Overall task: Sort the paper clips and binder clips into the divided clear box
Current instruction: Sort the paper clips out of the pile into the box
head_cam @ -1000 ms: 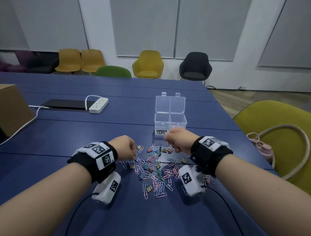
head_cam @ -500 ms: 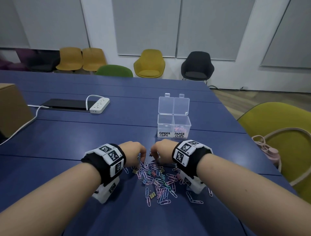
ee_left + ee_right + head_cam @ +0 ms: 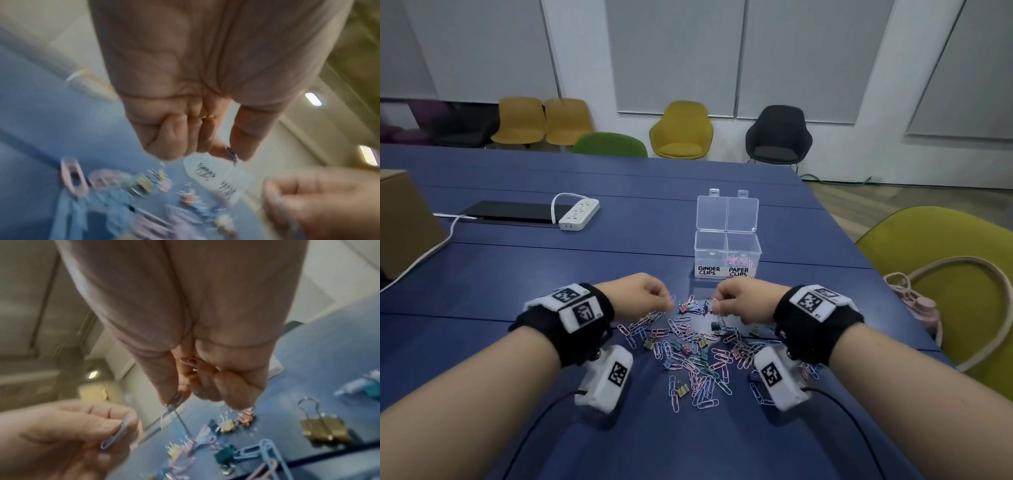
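Several pastel paper clips and small binder clips lie in a pile (image 3: 688, 353) on the blue table. Behind it stands the divided clear box (image 3: 726, 253), lid open, labelled BINDER CLIPS on the left and PAPER CLIPS on the right; some paper clips lie in the right compartment. My left hand (image 3: 669, 299) hovers over the pile's far left edge and pinches a blue paper clip (image 3: 117, 431) between thumb and forefinger. My right hand (image 3: 715, 305), over the far right edge, pinches a paper clip (image 3: 174, 400), with a pink paper clip (image 3: 190, 362) tucked in its curled fingers.
A white power strip (image 3: 578, 214) and a dark flat device (image 3: 510, 210) lie at the back left, and a cardboard box (image 3: 404, 222) stands at the left edge. A yellow-green chair (image 3: 945, 274) with a pink bottle stands to the right. A gold binder clip (image 3: 322, 430) lies near my right hand.
My right hand came back from the box front to the pile. Both hands dipped into the clips, then lifted slightly and drew apart, each pinching a paper clip.
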### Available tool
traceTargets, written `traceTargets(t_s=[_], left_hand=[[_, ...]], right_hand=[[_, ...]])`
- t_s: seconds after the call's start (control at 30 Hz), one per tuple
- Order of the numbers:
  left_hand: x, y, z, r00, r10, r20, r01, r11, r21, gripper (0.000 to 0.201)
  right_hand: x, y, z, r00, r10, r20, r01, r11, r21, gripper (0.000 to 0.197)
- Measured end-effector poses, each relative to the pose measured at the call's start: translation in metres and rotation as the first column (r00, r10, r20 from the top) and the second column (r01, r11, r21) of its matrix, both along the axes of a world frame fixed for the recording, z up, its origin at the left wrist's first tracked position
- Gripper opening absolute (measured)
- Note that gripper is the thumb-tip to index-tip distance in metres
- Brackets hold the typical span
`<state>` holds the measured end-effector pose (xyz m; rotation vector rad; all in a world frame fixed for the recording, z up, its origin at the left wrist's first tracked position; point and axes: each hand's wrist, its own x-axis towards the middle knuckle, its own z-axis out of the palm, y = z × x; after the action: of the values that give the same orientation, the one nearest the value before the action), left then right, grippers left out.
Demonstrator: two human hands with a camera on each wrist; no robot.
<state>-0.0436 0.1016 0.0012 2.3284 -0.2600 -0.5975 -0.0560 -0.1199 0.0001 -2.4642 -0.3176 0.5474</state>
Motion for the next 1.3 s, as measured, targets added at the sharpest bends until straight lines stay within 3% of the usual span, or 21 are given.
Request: traceTargets(t_s=[0.03, 0.1, 0.17, 0.27, 0.37, 0.4, 0.47, 0.53, 0.6, 0.63, 0.67, 0.73, 0.77, 0.83, 0.93, 1.07, 1.3], left_hand=[[-0.002, -0.001, 0.000, 0.986, 0.085, -0.143, -0.116, 0.967, -0.225, 0.019], [-0.006, -0.002, 0.003, 0.898, 0.145, -0.415, -0.367, 0.767, -0.527, 0.021], [-0.012, -0.004, 0.007, 0.824, 0.080, -0.560, -0.494, 0.584, -0.644, 0.021], [-0.018, -0.006, 0.010, 0.798, 0.017, -0.603, -0.560, 0.392, -0.730, 0.013], [-0.020, -0.008, 0.010, 0.781, 0.017, -0.624, -0.592, 0.336, -0.733, 0.012], [-0.019, -0.009, 0.008, 0.775, 0.043, -0.630, -0.600, 0.363, -0.713, 0.012], [-0.017, -0.011, 0.003, 0.786, 0.140, -0.602, -0.583, 0.490, -0.648, 0.021], [-0.016, -0.012, -0.002, 0.873, 0.240, -0.425, -0.459, 0.702, -0.545, 0.029], [-0.021, -0.010, -0.002, 0.981, 0.179, -0.069, -0.191, 0.952, -0.241, 0.024], [-0.024, -0.009, -0.001, 0.994, 0.069, 0.087, -0.065, 0.997, -0.041, 0.016], [-0.027, -0.008, 0.001, 0.985, -0.050, 0.168, 0.031, 0.993, 0.113, 0.011], [-0.031, -0.008, 0.003, 0.968, -0.184, 0.173, 0.132, 0.953, 0.273, 0.017], [-0.031, -0.009, 0.003, 0.962, -0.215, 0.168, 0.151, 0.933, 0.328, 0.023], [-0.032, -0.012, 0.002, 0.939, -0.279, 0.202, 0.163, 0.876, 0.453, 0.029], [-0.030, -0.016, -0.005, 0.911, -0.348, 0.221, 0.182, 0.821, 0.541, 0.026], [-0.027, -0.018, -0.012, 0.914, -0.336, 0.227, 0.179, 0.837, 0.517, 0.012], [-0.026, -0.018, -0.013, 0.918, -0.308, 0.250, 0.155, 0.859, 0.488, 0.006]], right_hand=[[-0.003, -0.004, -0.001, 0.994, -0.072, -0.079, 0.084, 0.984, 0.160, 0.019], [-0.010, -0.010, -0.001, 0.948, -0.163, -0.273, 0.287, 0.810, 0.511, 0.024], [-0.016, -0.015, 0.001, 0.905, -0.135, -0.404, 0.401, 0.587, 0.703, 0.025], [-0.024, -0.020, 0.005, 0.884, -0.061, -0.464, 0.449, 0.390, 0.804, 0.022], [-0.029, -0.021, 0.005, 0.865, -0.025, -0.501, 0.493, 0.228, 0.839, 0.016], [-0.030, -0.022, 0.005, 0.853, -0.003, -0.522, 0.514, 0.173, 0.840, 0.013], [-0.032, -0.023, 0.004, 0.823, 0.044, -0.567, 0.560, 0.110, 0.821, 0.014], [-0.033, -0.022, 0.003, 0.810, 0.018, -0.587, 0.576, 0.166, 0.800, 0.018], [-0.033, -0.018, 0.001, 0.817, -0.115, -0.565, 0.566, 0.348, 0.747, 0.029], [-0.034, -0.016, 0.000, 0.833, -0.193, -0.518, 0.542, 0.476, 0.693, 0.030], [-0.035, -0.012, 0.001, 0.864, -0.245, -0.440, 0.488, 0.621, 0.613, 0.028], [-0.038, -0.006, 0.004, 0.949, -0.226, -0.219, 0.289, 0.902, 0.322, 0.026], [-0.039, -0.003, 0.005, 0.982, -0.161, -0.099, 0.173, 0.976, 0.129, 0.024], [-0.041, 0.005, 0.005, 0.998, 0.019, 0.063, -0.006, 0.981, -0.193, 0.017], [-0.044, 0.016, 0.001, 0.981, 0.170, 0.098, -0.113, 0.899, -0.424, 0.021], [-0.041, 0.023, -0.005, 0.970, 0.230, 0.081, -0.159, 0.849, -0.505, 0.026], [-0.035, 0.025, -0.014, 0.969, 0.230, 0.086, -0.158, 0.851, -0.501, 0.020]])
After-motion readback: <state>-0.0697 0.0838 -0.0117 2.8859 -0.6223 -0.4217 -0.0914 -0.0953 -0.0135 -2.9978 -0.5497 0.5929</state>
